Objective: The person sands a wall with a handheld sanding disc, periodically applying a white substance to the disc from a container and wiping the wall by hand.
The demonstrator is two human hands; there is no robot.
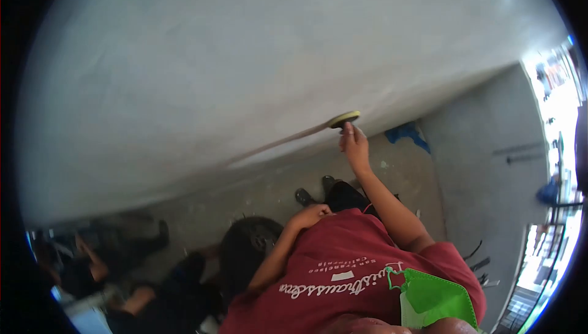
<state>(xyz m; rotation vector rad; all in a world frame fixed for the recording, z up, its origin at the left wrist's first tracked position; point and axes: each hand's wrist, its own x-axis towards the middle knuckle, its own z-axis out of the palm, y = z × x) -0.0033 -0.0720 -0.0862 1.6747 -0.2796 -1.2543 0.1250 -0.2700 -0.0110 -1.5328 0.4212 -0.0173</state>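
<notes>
My right hand (354, 144) reaches up to the pale plastered wall (257, 46), its fingers closed on a round pad (344, 119) with a dark back and a yellow face. The pad is tilted edge-on at the wall; whether it presses flat cannot be made out. A darker brownish streak (282, 144) runs left from the pad along the wall. My left hand (312, 216) rests against the front of my red shirt (349, 260) at the waist, fingers curled in; anything inside them is hidden.
A blue sheet or bag (409, 137) lies on the floor near the corner with the grey side wall (490, 144). A dark-haired head (248, 242) is close on my left, with other people at the lower left. A bright opening (566, 95) is at the right.
</notes>
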